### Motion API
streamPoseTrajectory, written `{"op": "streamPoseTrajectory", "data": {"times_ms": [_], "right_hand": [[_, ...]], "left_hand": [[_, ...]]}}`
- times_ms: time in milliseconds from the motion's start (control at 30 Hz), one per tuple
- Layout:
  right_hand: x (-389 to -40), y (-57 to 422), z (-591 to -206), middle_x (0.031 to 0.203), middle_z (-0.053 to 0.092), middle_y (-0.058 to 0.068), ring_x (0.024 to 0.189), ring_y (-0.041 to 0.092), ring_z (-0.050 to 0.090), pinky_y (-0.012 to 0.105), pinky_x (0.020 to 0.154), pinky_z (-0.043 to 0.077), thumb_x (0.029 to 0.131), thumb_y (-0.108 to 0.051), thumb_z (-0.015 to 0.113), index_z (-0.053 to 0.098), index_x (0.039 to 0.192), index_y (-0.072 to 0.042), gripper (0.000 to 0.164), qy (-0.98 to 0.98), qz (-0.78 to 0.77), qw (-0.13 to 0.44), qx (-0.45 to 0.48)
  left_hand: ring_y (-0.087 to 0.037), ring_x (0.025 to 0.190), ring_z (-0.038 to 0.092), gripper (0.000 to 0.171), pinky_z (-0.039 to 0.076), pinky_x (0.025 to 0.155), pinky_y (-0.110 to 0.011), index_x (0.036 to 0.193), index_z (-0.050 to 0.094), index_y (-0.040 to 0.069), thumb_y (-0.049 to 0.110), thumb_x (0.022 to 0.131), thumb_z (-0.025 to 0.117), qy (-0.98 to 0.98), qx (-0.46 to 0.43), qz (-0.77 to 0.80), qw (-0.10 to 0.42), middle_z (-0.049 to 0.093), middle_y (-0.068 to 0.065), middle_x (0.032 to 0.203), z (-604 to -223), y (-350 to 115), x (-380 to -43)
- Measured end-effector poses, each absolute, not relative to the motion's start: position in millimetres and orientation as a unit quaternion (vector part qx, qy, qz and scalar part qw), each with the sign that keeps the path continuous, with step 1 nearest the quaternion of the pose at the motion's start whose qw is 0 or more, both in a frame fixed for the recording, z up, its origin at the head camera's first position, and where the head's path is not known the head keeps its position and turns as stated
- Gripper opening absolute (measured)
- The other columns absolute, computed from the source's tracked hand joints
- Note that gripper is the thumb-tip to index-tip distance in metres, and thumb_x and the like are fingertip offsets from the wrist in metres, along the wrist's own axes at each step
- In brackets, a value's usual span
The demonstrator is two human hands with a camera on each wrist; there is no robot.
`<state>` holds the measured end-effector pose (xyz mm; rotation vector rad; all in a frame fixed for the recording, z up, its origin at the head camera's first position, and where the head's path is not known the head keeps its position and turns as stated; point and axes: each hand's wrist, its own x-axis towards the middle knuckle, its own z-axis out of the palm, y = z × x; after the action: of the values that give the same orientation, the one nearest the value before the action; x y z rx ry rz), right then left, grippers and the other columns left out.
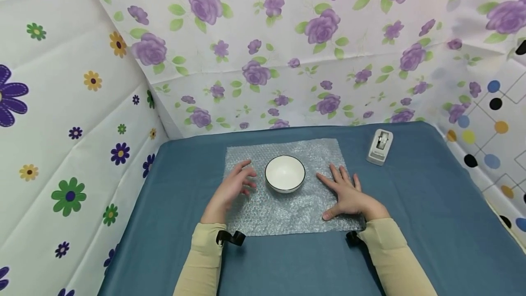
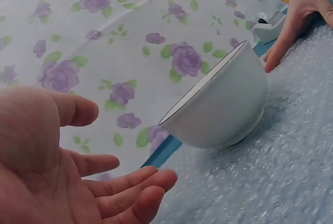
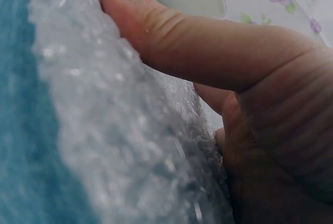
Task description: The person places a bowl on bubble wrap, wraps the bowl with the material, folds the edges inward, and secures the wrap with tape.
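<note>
Pale yellow sleeves [image 1: 201, 259] nearest, black wrist mounts [image 1: 232, 238] at the cuffs, over a blue tablecloth [image 1: 287, 264]. Next, bubble wrap [image 1: 275, 220], laid flat with some crinkles: probably very light, soft, floppy, apt to slide or curl; best taken by an edge or corner, thumb one side, fingers the other, no hard squeeze or bubbles may pop. Right hand [image 1: 348, 195] rests on the sheet's right side, fingers and thumb spread wide, thumb against the wrap in the right wrist view, no pinch visible. Left hand [image 1: 231, 188] at the sheet's left side, palm turned toward the bowl, fingers loosely bent and slightly apart, holding nothing; can't tell if it touches the wrap. White bowl [image 1: 285, 173], thin dark rim, stands upright near the middle of the sheet, between the hands, touching neither. Looks like glazed ceramic: stiff, smooth so likely slippery, not very heavy, could chip or crack if knocked. Safest hold is both palms low on opposite walls, or thumb inside and fingers under the flare; rim alone is risky. Farther off to the right, white tape dispenser [image 1: 380, 147] on the cloth; behind everything, floral backdrop [image 1: 255, 73].
</note>
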<state>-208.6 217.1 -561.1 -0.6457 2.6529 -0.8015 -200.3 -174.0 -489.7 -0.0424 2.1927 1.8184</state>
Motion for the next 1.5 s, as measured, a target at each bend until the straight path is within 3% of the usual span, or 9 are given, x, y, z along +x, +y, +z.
{"op": "streamPoseTrajectory", "data": {"times_ms": [100,233,367,467,567,800,1033,1233,1500], "right_hand": [[-210,217,-564,0.178,-0.013,0.019,0.159,0.047,-0.022,0.075,0.117,-0.019,0.06,-0.081,0.088,0.026,0.173,-0.028,0.139,0.923,-0.276,0.15,-0.223],[-210,218,-568,0.178,-0.014,0.017,0.16,0.046,-0.022,0.075,0.117,-0.019,0.06,-0.082,0.087,0.023,0.173,-0.032,0.139,0.926,-0.267,0.155,-0.215],[-211,218,-568,0.178,-0.014,0.017,0.159,0.046,-0.022,0.075,0.116,-0.02,0.061,-0.081,0.087,0.022,0.173,-0.033,0.138,0.927,-0.265,0.155,-0.214],[-211,217,-567,0.178,-0.014,0.017,0.159,0.046,-0.022,0.075,0.117,-0.019,0.062,-0.08,0.088,0.023,0.173,-0.032,0.137,0.926,-0.267,0.152,-0.219],[-212,217,-566,0.178,-0.014,0.017,0.16,0.046,-0.022,0.074,0.117,-0.019,0.063,-0.079,0.088,0.023,0.173,-0.032,0.137,0.925,-0.268,0.152,-0.221],[-213,217,-564,0.178,-0.014,0.017,0.159,0.047,-0.023,0.075,0.116,-0.021,0.062,-0.079,0.089,0.022,0.173,-0.033,0.138,0.927,-0.265,0.157,-0.214],[-209,216,-564,0.178,-0.013,0.019,0.159,0.047,-0.022,0.075,0.116,-0.02,0.062,-0.079,0.089,0.023,0.173,-0.031,0.138,0.926,-0.268,0.151,-0.217],[-204,219,-567,0.177,-0.014,0.019,0.159,0.047,-0.022,0.076,0.116,-0.019,0.061,-0.078,0.09,0.022,0.173,-0.03,0.139,0.925,-0.269,0.161,-0.214],[-210,218,-567,0.178,-0.014,0.017,0.159,0.046,-0.023,0.076,0.116,-0.019,0.062,-0.079,0.089,0.022,0.173,-0.032,0.139,0.924,-0.274,0.152,-0.219]], "left_hand": [[-0.04,0.128,0.061,0.064,0.054,0.097,-0.054,0.168,0.034,0.011,0.033,0.112,0.055,0.805,0.017,0.58,0.126,0.053,-0.022,0.15,-489,-178,-197],[-0.043,0.154,0.035,0.075,0.038,0.118,-0.064,0.169,0.031,0.008,0.029,0.107,0.067,0.878,0.08,0.458,0.113,0.036,-0.022,0.168,-491,-180,-195],[-0.043,0.163,0.008,0.094,0.02,0.127,-0.064,0.17,0.025,0.002,0.026,0.098,0.081,0.91,0.135,0.37,0.13,0.017,-0.022,0.176,-498,-179,-197],[-0.044,0.163,-0.002,0.108,0.01,0.128,-0.064,0.17,0.023,0.001,0.03,0.091,0.089,0.919,0.163,0.328,0.144,0.009,-0.022,0.177,-502,-177,-196],[-0.043,0.163,-0.005,0.119,0.007,0.129,-0.063,0.17,0.02,0.002,0.036,0.084,0.094,0.927,0.171,0.294,0.157,0.006,-0.023,0.177,-504,-176,-196],[-0.045,0.162,-0.003,0.129,0.014,0.128,-0.065,0.171,0.02,0.004,0.045,0.077,0.098,0.936,0.15,0.257,0.186,0.003,-0.028,0.176,-506,-176,-194],[-0.04,0.163,-0.007,0.13,0.007,0.13,-0.06,0.171,0.018,0.004,0.047,0.077,0.098,0.934,0.149,0.261,0.192,-0.001,-0.023,0.177,-508,-178,-192],[-0.04,0.163,-0.007,0.133,0.001,0.129,-0.062,0.171,0.016,0.002,0.047,0.077,0.098,0.929,0.179,0.276,0.168,0.0,-0.02,0.178,-516,-174,-192],[-0.041,0.163,-0.01,0.128,-0.002,0.128,-0.065,0.172,0.022,0.009,0.046,0.076,0.099,0.94,0.142,0.251,0.183,-0.003,-0.024,0.177,-512,-170,-193]]}}
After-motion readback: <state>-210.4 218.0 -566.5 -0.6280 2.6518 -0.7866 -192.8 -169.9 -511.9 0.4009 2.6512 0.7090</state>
